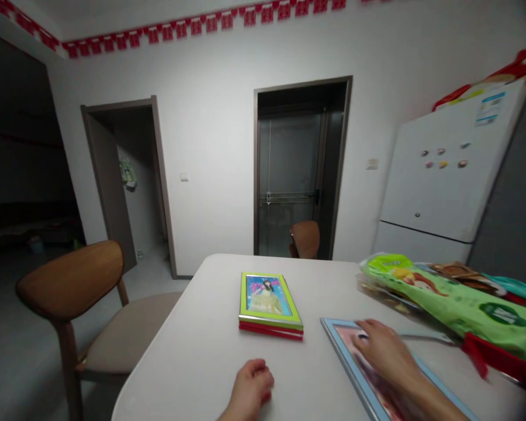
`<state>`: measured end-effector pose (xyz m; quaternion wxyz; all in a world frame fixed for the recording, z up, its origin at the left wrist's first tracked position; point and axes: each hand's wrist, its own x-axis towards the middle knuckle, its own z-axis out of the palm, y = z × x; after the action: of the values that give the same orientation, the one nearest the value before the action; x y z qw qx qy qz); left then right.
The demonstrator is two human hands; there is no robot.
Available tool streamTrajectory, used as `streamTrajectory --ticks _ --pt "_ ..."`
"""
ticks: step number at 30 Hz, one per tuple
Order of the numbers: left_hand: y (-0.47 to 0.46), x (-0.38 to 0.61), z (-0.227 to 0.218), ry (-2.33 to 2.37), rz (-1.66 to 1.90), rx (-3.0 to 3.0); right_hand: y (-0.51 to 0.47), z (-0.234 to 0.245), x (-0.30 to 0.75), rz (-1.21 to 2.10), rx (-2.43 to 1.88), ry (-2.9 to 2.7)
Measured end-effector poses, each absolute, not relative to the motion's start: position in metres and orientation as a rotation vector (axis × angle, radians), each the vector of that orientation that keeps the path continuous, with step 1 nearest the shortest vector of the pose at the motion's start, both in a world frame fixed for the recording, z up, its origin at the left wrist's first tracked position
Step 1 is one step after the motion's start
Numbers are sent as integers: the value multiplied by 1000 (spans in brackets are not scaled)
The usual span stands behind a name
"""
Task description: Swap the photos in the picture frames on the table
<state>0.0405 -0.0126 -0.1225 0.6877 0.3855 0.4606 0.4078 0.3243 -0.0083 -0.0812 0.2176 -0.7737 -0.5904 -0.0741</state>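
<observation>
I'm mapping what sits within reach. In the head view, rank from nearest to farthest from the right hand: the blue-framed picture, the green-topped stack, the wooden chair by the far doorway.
1. Blue-framed picture: under the right hand, touching it.
2. Green-topped stack: mid-table, to the hand's left.
3. Wooden chair: beyond the table's far edge, by the doorway.

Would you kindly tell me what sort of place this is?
Most likely a home kitchen or dining area: a white refrigerator with magnets, a wooden chair at the pale table, and snack packets lying on it.
</observation>
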Motion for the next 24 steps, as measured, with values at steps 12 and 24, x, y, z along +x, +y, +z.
streamTrajectory --ticks 12,24 --pt "-20 18 -106 892 1127 695 4 -68 147 -79 -1621 -2222" --pt "-99 11 -60 852 1322 1658 -97 -39 155 1192 -1070 -803"
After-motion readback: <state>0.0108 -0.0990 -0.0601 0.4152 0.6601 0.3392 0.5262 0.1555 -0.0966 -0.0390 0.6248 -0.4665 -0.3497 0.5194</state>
